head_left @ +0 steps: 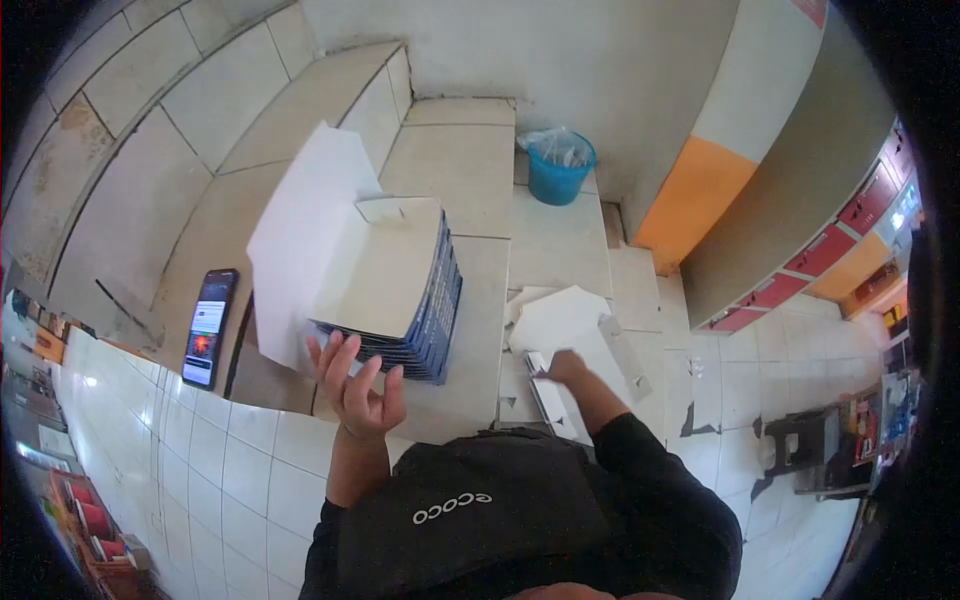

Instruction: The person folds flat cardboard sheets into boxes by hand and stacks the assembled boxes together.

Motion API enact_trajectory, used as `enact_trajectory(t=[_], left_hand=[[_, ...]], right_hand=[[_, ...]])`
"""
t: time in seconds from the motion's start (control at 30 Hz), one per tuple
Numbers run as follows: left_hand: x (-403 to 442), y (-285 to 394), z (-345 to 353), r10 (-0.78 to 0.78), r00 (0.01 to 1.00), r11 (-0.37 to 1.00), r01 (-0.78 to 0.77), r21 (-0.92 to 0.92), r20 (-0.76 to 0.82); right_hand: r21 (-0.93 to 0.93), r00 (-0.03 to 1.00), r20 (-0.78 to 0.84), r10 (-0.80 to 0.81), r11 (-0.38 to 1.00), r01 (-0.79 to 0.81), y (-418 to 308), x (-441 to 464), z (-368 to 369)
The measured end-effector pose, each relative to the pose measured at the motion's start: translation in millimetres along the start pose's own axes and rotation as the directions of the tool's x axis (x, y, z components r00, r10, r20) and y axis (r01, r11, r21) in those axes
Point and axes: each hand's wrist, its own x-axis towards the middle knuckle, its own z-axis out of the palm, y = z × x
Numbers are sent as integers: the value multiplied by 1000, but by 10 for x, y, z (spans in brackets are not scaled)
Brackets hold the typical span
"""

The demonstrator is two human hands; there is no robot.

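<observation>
My left hand (360,390) is raised palm up with its fingers apart and holds nothing. It is in front of a stack of open boxes (440,300), blue outside and pale inside, nested one in another. The top box's white lid (305,235) stands up on the left. On the right, my right hand (568,368) is closed at the edge of a white folded cardboard piece (547,393). Flat white cardboard sheets (575,318) lie just beyond it on the tiled ledge.
A phone (210,328) with a lit screen lies at the ledge's left end. A blue bucket (560,168) lined with clear plastic stands at the back. Lockers with red doors (820,248) and a dark stool (800,440) are at right.
</observation>
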Motion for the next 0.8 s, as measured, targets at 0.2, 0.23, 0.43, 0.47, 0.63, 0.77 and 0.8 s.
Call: enact_trajectory(t=[0.2, 0.23, 0.43, 0.47, 0.63, 0.77, 0.8], left_hand=[[-133, 217, 82, 169, 986, 986, -169, 4, 10], [-120, 225, 87, 169, 985, 986, -169, -13, 27], [-134, 229, -14, 147, 983, 989, -144, -35, 110], [-138, 226, -28, 147, 981, 989, -143, -42, 129], [-99, 245, -26, 123, 986, 991, -116, -63, 114], [-111, 278, 39, 118, 988, 986, -105, -130, 96], [-120, 287, 57, 119, 988, 984, -105, -144, 94]], right_hand=[[33, 999, 0, -52, 998, 51, -53, -97, 850], [39, 999, -23, -33, 999, 34, -53, -70, 909], [-44, 995, 43, -88, 995, 90, 56, 46, 667], [-80, 994, 68, -91, 992, 96, 54, 41, 630], [-115, 975, 173, -141, 980, 163, 259, 419, 923], [-286, 940, 215, -264, 904, 319, 420, 454, 926], [-221, 942, 211, -261, 926, 306, 446, 415, 898]])
